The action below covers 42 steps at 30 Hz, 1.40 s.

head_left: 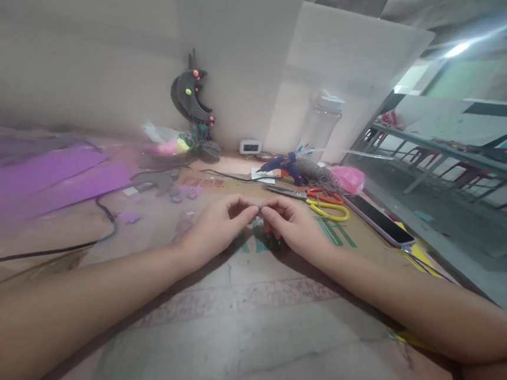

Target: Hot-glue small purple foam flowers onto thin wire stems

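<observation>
So both hands are meeting fingertip to fingertip over the desk, pretty much dead centre of the view. The left hand has its thumb and index finger pinched together at the tips, with a rounded gap between them further back, and the right hand is doing about the same from the other side. Right where the tips meet there's a tiny dark bit, and both grips look clamped onto it, no daylight at the tips. It's mostly covered by the fingers and way too small for me to tell what it is. The right hand's other fingers are curled underneath, in shadow. Just past the right hand is a pair of scissors with one orange and one yellow handle, blades aimed left. Behind those there's a blue glue gun, nozzle also facing left, with a bundle of grey yarn right by it and a pink bag at the yarn's right. A phone with a dark screen lies off to the right, near the scissors. Over on the left you've got purple sheets, kinda blurry, and a black cable running across the desk beyond the left forearm.
</observation>
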{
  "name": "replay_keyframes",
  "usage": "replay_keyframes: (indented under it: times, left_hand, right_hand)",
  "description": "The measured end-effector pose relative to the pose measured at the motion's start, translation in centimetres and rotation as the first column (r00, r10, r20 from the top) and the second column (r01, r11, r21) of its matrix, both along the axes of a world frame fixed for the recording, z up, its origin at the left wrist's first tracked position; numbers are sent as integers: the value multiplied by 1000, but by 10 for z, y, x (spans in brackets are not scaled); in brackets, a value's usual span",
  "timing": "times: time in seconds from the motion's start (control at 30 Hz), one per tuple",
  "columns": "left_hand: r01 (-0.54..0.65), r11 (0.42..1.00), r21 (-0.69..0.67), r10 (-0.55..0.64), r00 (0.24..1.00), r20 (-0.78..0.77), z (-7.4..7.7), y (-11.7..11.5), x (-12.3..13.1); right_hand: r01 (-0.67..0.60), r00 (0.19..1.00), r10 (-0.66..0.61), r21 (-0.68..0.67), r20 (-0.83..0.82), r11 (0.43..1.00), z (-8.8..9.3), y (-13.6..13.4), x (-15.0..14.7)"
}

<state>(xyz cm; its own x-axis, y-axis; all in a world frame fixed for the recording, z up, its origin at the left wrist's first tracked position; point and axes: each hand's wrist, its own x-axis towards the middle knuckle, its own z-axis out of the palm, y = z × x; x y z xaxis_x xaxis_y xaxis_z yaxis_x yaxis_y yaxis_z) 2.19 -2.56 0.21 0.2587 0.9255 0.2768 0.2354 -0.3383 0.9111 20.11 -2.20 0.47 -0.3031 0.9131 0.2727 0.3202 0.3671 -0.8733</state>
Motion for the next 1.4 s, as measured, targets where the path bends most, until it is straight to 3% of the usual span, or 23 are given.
replay_keyframes:
  times: [0.23,0.53,0.73,1.0,1.4]
  left_hand:
    - [27,1000,12,-28,999,38,-1,2,-1]
    - [-4,1000,21,5,999,-35,-1,2,-2]
    - [8,1000,-11,-8,999,-36,-1,2,-1]
    - [68,998,9,-67,997,-45,-4,6,-2]
    - [42,999,-25,-43,997,-59,0,1,-1]
  right_hand:
    - [11,1000,-11,29,12,1000,-4,5,2]
    - [4,990,-19,105,138,994,0,1,0]
    - [-40,989,32,49,141,998,1,1,1]
    - [-8,987,-9,104,159,995,-2,7,6]
    - [-8,972,-34,175,234,985,1,3,5]
